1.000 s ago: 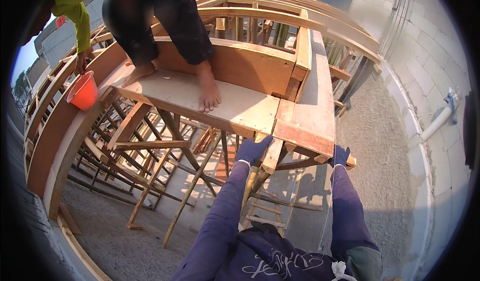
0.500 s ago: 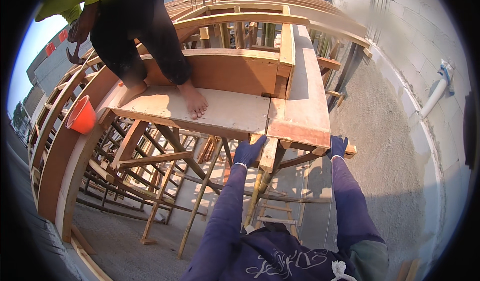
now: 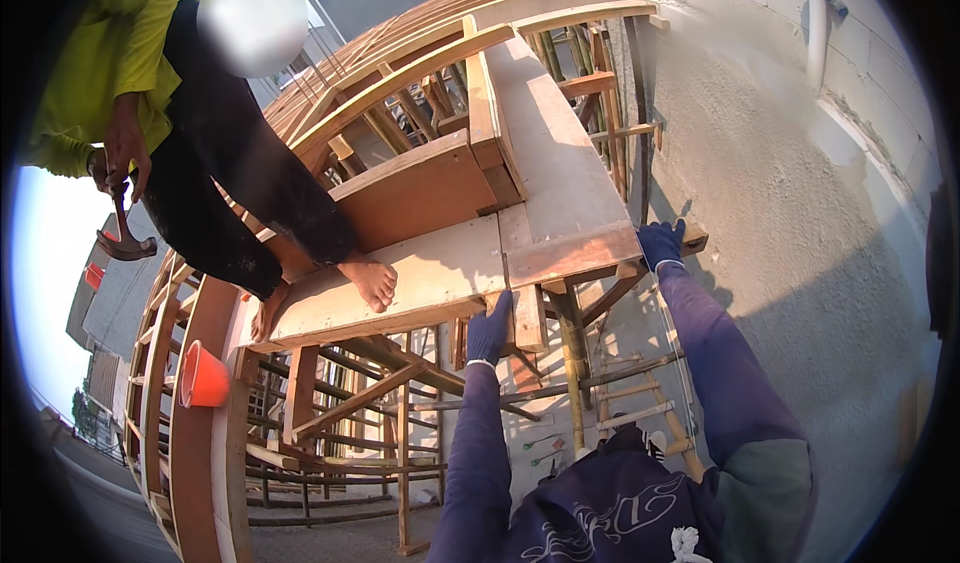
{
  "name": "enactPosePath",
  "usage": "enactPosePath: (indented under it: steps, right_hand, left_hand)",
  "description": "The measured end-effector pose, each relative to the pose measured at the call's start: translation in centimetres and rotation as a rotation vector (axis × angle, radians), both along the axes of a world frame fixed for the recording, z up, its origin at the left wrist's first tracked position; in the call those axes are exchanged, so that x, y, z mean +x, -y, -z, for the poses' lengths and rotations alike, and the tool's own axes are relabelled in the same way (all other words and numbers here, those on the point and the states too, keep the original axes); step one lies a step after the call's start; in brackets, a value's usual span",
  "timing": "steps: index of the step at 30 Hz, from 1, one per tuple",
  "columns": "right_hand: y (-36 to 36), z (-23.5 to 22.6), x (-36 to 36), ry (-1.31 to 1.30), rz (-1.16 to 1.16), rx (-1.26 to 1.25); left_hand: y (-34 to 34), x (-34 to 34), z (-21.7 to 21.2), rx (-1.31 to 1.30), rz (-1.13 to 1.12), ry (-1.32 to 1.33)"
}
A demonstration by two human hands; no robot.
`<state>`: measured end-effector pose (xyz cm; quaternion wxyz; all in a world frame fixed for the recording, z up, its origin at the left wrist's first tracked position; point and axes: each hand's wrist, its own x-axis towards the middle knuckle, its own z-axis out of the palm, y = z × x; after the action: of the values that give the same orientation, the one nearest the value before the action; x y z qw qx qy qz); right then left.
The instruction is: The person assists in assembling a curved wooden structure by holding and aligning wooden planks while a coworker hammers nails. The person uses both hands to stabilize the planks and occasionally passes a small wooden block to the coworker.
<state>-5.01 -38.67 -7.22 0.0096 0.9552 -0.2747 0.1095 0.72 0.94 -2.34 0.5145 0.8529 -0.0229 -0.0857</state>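
Both my hands wear dark blue gloves and sit at the front edge of a raised wooden formwork. My left hand (image 3: 489, 337) grips a short timber (image 3: 529, 320) under the edge, its finger pads hidden. Farther right, my right hand (image 3: 662, 246) holds the front corner of the plywood panel (image 3: 575, 253), beside a protruding timber end (image 3: 692, 240). Its fingertips are partly hidden. A thin string (image 3: 672, 335) hangs by my right forearm. The panel meets a long plywood board (image 3: 440, 273) at a narrow seam.
A barefoot co-worker (image 3: 215, 153) in a yellow-green top stands on the board at left, holding a claw hammer (image 3: 126, 238). An orange bucket (image 3: 205, 375) hangs by the left beam. Poles and a bamboo ladder (image 3: 640, 403) are below. A block wall (image 3: 870, 53) rises at right.
My view has tilted and turned, so the formwork appears rotated. Both my hands stay at the edge. The co-worker's hammer has come lower, and both the co-worker's hands are near it.
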Motion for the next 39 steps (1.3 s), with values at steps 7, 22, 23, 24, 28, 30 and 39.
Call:
enactPosePath:
  steps: [7,22,23,24,28,30,39]
  right_hand:
    - [0.1,0.4,0.4,0.015,0.03,0.034]
    - [0.1,0.6,0.6,0.041,0.019,0.029]
    - [0.2,0.4,0.6,0.043,0.021,0.051]
    - [0.3,0.5,0.4,0.043,0.028,0.076]
    - [0.3,0.7,0.5,0.063,0.048,0.036]
    - [0.0,0.6,0.7,0.06,0.039,0.058]
    - [1.1,1.4,0.4,0.032,0.016,-0.007]
  left_hand:
    - [-0.1,-0.4,-1.1,0.101,0.014,0.002]
    - [-0.2,-0.5,-1.2,0.115,0.009,0.016]
    - [-0.2,-0.5,-1.4,0.132,0.004,0.001]
    - [0.0,-0.4,-1.5,0.151,0.003,-0.015]
    - [0.1,-0.6,-1.0,0.084,0.023,0.037]
    - [-0.2,0.1,0.1,0.112,-0.001,0.04]
    - [-0.2,-0.3,0.2,0.105,0.146,0.165]
